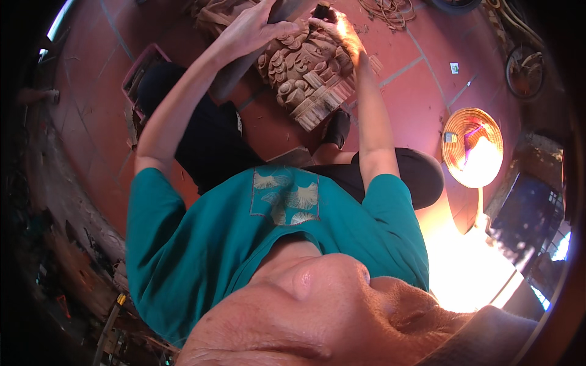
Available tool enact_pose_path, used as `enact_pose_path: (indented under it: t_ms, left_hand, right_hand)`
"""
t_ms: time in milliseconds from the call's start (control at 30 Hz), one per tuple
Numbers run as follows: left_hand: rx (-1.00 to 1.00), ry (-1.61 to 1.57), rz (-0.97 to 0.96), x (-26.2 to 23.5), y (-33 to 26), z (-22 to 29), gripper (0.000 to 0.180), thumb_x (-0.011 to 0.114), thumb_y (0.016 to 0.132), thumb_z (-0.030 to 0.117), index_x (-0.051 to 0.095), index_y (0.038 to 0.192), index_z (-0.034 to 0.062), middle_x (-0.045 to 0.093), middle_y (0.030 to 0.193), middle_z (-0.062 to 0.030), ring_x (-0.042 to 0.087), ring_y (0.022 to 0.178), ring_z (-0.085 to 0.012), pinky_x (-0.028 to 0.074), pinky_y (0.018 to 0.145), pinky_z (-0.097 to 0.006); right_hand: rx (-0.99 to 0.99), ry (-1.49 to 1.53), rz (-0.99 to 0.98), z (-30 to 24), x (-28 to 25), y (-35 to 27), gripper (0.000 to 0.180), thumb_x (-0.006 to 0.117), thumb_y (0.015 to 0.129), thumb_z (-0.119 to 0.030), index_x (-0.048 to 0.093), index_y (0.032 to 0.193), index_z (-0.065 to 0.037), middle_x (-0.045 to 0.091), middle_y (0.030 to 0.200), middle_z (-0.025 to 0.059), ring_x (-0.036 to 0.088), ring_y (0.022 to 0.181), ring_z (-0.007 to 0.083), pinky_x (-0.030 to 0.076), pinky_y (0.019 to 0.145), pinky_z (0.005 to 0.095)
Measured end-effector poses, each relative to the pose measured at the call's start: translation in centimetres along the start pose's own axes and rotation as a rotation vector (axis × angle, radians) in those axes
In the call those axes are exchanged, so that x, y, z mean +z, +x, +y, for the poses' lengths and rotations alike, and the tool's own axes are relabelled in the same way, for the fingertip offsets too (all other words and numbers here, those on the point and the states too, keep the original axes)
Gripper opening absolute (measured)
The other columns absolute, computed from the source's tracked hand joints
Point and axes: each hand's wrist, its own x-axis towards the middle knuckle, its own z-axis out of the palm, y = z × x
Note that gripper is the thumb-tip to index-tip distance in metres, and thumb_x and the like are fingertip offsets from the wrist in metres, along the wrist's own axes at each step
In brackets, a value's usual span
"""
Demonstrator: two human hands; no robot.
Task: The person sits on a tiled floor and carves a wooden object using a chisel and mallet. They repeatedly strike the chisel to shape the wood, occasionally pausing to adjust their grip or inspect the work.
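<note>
Floor: red tiles (421, 91) are bent toward a black rim; at lower right, detail is washed out by glare.
Carved block (305, 73): reddish-brown wood in dense relief is seen on the floor between the forearms, its far end partly covered by the hands.
Right hand (343, 33): a short dark object (321, 10) is gripped near the upper edge; its kind cannot be made out.
Left hand (259, 25): fingers are partly cut off beside a blurred grey shape (235, 74); whether anything is held cannot be told.
Woven hat (455, 154): its inside is half erased by sunlight.
Lower view: much is blocked by a teal shirt (342, 213).
</note>
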Motion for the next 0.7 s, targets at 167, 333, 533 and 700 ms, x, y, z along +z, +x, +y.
enact_pose_path:
  t_ms: [167,333,533,700]
  left_hand:
    - [0.025,0.090,-0.227,-0.6,3.2,0.2,0.083,0.072,0.091,0.031,0.027,0.156,0.0048,0.054,0.141,-0.0276,0.054,0.133,-0.0359,0.041,0.110,-0.044]
    - [0.073,-0.007,-0.160,-0.1,3.8,0.4,0.083,0.071,0.090,0.030,0.027,0.156,0.0052,0.060,0.132,-0.0298,0.060,0.123,-0.0389,0.046,0.103,-0.044]
    - [-0.002,0.153,-0.311,0.3,3.7,-2.6,0.084,0.072,0.089,0.031,0.029,0.155,0.0050,0.061,0.128,-0.0305,0.061,0.120,-0.0416,0.047,0.101,-0.044]
    - [0.005,0.057,-0.167,0.1,4.0,-1.0,0.085,0.072,0.089,0.033,0.028,0.156,0.0040,0.061,0.128,-0.0309,0.063,0.118,-0.0421,0.047,0.100,-0.046]
  right_hand:
    - [-0.057,-0.041,0.079,1.3,-0.3,0.4,0.052,0.086,0.078,-0.042,0.071,0.112,-0.006,0.073,0.092,0.0063,0.068,0.081,0.0135,0.057,0.074,0.0309]
    - [-0.022,-0.091,0.082,-1.7,0.8,-1.0,0.042,0.081,0.085,-0.035,0.071,0.113,-0.006,0.074,0.094,0.0083,0.069,0.083,0.0147,0.057,0.076,0.0328]
    - [-0.212,-0.065,0.094,-0.7,0.9,-1.0,0.037,0.080,0.088,-0.030,0.070,0.113,-0.005,0.074,0.092,0.0040,0.067,0.080,0.0109,0.055,0.073,0.0297]
    - [-0.155,0.064,0.085,-0.2,1.4,-0.8,0.037,0.079,0.089,-0.031,0.069,0.113,-0.004,0.073,0.090,0.0049,0.066,0.078,0.0116,0.055,0.071,0.0303]
